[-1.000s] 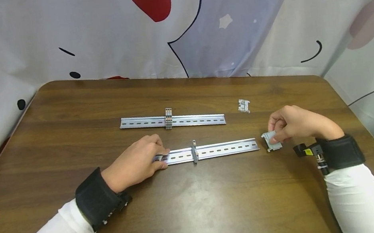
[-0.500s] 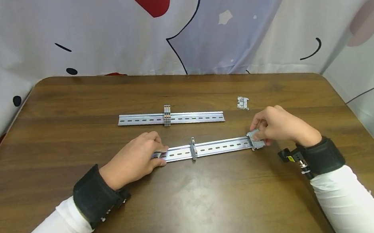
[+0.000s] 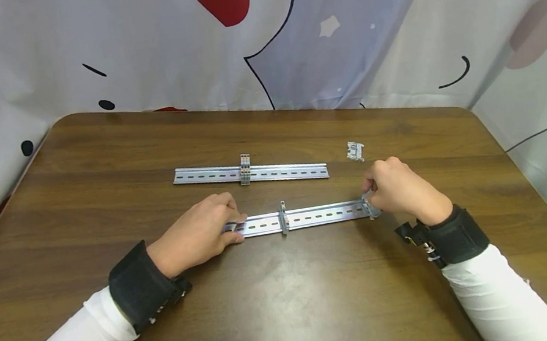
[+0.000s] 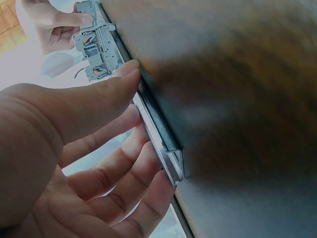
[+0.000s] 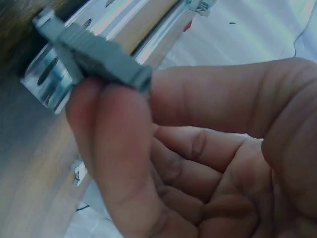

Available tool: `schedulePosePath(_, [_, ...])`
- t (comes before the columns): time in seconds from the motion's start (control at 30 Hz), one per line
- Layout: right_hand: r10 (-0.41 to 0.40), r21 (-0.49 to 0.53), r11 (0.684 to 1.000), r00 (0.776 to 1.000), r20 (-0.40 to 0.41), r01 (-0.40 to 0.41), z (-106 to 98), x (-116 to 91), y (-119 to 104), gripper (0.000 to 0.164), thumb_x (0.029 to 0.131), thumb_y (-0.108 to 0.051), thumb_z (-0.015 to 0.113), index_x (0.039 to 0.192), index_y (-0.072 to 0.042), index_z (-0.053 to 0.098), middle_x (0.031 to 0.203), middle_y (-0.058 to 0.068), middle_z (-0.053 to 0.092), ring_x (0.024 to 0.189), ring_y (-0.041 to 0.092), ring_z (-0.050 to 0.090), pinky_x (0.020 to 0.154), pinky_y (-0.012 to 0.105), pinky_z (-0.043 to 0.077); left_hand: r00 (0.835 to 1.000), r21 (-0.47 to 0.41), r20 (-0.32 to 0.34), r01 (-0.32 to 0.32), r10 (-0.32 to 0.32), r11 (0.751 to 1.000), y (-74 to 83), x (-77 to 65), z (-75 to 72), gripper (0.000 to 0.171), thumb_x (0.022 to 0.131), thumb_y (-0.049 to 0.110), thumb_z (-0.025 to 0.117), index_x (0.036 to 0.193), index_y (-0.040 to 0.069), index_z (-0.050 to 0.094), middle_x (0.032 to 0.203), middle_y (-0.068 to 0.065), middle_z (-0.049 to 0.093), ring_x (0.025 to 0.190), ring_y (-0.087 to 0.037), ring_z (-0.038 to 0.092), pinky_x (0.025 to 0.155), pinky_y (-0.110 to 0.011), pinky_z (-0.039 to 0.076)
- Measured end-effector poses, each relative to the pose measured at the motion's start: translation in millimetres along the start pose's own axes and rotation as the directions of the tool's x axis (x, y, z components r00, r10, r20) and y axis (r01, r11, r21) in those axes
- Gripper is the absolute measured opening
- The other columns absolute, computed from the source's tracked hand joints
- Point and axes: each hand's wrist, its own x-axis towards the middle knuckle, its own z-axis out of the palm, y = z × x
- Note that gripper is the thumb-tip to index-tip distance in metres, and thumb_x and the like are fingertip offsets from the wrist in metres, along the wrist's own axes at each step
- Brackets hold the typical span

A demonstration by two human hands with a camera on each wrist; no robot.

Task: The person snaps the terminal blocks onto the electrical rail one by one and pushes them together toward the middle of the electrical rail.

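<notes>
A silver slotted DIN rail [image 3: 322, 215] lies across the middle of the table. Thumb and fingers of my left hand [image 3: 198, 233] grip its left end from both edges, as the left wrist view confirms. Near the rail's middle a narrow terminal block [image 3: 283, 218] stands crosswise on it. My right hand [image 3: 404, 189] pinches a grey terminal block [image 5: 99, 57] between thumb and fingers at the rail's right end. In the right wrist view this block lies across the slotted rail end [image 5: 47, 74], overlapping it. The fingers partly cover the block.
Farther back lies a second DIN rail [image 3: 295, 171] with several terminal blocks [image 3: 244, 169] clipped side by side. A loose pale terminal block [image 3: 355, 150] rests to its right. The wooden table [image 3: 294, 309] ends at a patterned curtain [image 3: 154, 47] behind.
The right hand has carried its terminal block leftward from beside the rail onto the right end, and the block has turned more edge-on. The left hand keeps its grip on the rail.
</notes>
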Motion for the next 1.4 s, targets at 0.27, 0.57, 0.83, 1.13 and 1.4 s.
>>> schedulePosePath(0.27, [-0.004, -0.021, 1.0, 1.0, -0.025, 0.004, 4.3, 1.6, 0.0, 0.021, 0.065, 0.007, 0.057, 0.058, -0.009, 0.069, 0.06, -0.001, 0.06, 0.058, 0.015, 0.046, 0.053, 0.026, 0.037, 1.0, -0.003, 0.011, 0.0, 0.0, 1.0, 0.8, 0.8, 0.2, 0.036, 0.082, 0.02, 0.081, 0.112, 0.002, 0.075, 0.097, -0.008, 0.066, 0.087, -0.02, 0.061, 0.074, -0.033, 0.051])
schedulePosePath(0.57, [0.037, -0.042, 0.998, 0.999, 0.036, -0.036, 7.1, 12.4, -7.7, 0.022, 0.065, 0.008, 0.056, 0.054, -0.012, 0.055, 0.061, -0.002, 0.046, 0.059, 0.015, 0.039, 0.051, 0.026, 0.031, 0.999, -0.007, 0.023, 0.027, -0.027, 1.0, 0.3, -1.3, 0.2, 0.037, 0.082, 0.021, 0.08, 0.113, 0.002, 0.075, 0.096, -0.008, 0.066, 0.085, -0.019, 0.06, 0.072, -0.031, 0.049])
schedulePosePath(0.83, [0.024, 0.239, 0.969, 0.987, 0.161, -0.063, 0.8, -6.3, 15.0, 0.019, 0.089, -0.014, 0.068, 0.102, -0.003, 0.076, 0.077, 0.009, 0.077, 0.061, 0.017, 0.071, 0.058, 0.029, 0.055, 1.0, 0.0, 0.01, 0.004, -0.004, 1.0, 1.7, -1.2, 0.1, 0.037, 0.081, 0.021, 0.081, 0.112, 0.002, 0.075, 0.094, -0.008, 0.066, 0.079, -0.017, 0.058, 0.069, -0.03, 0.048])
schedulePosePath(1.13, [-0.126, 0.699, 0.703, 0.946, 0.298, -0.127, 7.5, -15.8, 35.3, 0.04, 0.097, -0.005, 0.059, 0.135, 0.006, 0.053, 0.109, 0.025, 0.072, 0.091, 0.029, 0.074, 0.08, 0.04, 0.059, 1.0, -0.018, 0.019, 0.02, -0.02, 1.0, -0.3, -2.3, -3.5, 0.037, 0.081, 0.021, 0.081, 0.113, 0.003, 0.075, 0.096, -0.008, 0.066, 0.08, -0.017, 0.058, 0.07, -0.031, 0.048])
schedulePosePath(1.4, [-0.152, 0.825, 0.544, 0.949, 0.275, -0.152, 28.2, -2.1, 8.6, 0.044, 0.093, -0.007, 0.066, 0.133, 0.005, 0.055, 0.102, 0.021, 0.072, 0.085, 0.024, 0.075, 0.08, 0.043, 0.059, 1.0, -0.024, 0.019, 0.018, -0.018, 1.0, 1.1, -0.7, -2.9, 0.037, 0.081, 0.021, 0.081, 0.113, 0.003, 0.075, 0.095, -0.008, 0.066, 0.081, -0.018, 0.058, 0.07, -0.031, 0.048])
